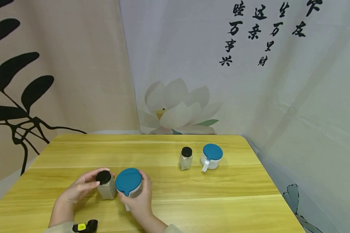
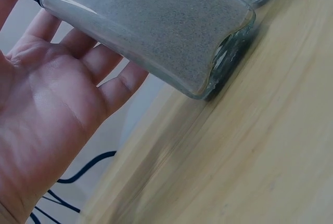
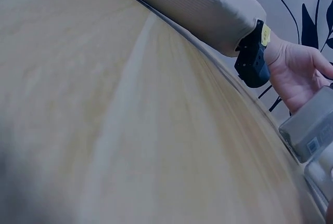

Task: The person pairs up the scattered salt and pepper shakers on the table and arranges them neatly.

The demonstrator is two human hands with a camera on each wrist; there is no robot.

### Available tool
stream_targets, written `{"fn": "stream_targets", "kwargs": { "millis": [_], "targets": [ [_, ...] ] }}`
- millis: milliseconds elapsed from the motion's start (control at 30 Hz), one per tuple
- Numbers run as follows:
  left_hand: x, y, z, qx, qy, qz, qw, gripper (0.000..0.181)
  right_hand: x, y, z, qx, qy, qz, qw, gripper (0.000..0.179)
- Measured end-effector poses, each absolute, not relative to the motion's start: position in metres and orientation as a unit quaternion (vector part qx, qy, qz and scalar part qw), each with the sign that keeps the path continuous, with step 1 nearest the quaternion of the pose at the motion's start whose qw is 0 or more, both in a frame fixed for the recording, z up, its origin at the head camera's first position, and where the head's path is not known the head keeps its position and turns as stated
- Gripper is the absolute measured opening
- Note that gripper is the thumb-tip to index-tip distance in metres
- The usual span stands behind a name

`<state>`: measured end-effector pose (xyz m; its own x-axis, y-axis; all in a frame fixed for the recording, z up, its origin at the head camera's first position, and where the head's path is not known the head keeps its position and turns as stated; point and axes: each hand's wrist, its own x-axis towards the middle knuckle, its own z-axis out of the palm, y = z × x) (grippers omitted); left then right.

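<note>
My left hand (image 1: 77,189) grips a glass jar (image 1: 107,191) with a black screw lid, its thumb and fingers around the upper part. Grey-brown powder fills this jar (image 2: 151,26) in the left wrist view, where its base is right by the tabletop. Close beside it, my right hand (image 1: 140,200) holds a round clear container (image 1: 135,191) with a blue lid and a white handle, thumb on the near side and fingers on the far side. At the right edge of the right wrist view, the jar (image 3: 307,128) shows a small printed label.
Farther back on the wooden table (image 1: 221,200) stand a smaller black-lidded jar (image 1: 185,162) and, to its right, another blue-lidded container (image 1: 212,153) with a white handle. A printed curtain (image 1: 186,64) hangs behind the table. A black device (image 1: 91,226) is strapped at the left wrist.
</note>
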<state>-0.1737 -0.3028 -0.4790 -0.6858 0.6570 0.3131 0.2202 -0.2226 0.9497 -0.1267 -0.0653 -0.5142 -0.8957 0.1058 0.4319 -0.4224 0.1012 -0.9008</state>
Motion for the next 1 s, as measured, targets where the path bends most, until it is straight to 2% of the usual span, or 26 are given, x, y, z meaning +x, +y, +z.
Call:
{"fn": "stream_targets", "kwargs": {
  "millis": [267, 500, 1000],
  "targets": [
    [-0.1720, -0.3049, -0.4824, 0.357, 0.603, 0.696, 0.157, 0.049, -0.1250, -0.0675, -0.5143, 0.110, -0.724, 0.653, 0.194, 0.080],
    [-0.1746, -0.3060, -0.4825, 0.385, 0.603, 0.683, 0.150, 0.052, -0.1240, -0.0671, -0.5113, 0.112, -0.729, 0.650, 0.181, 0.080],
    [-0.1757, -0.3045, -0.4820, 0.382, 0.590, 0.692, 0.165, 0.049, -0.1233, -0.0647, -0.5123, 0.117, -0.723, 0.661, 0.160, 0.082]
  ]
}}
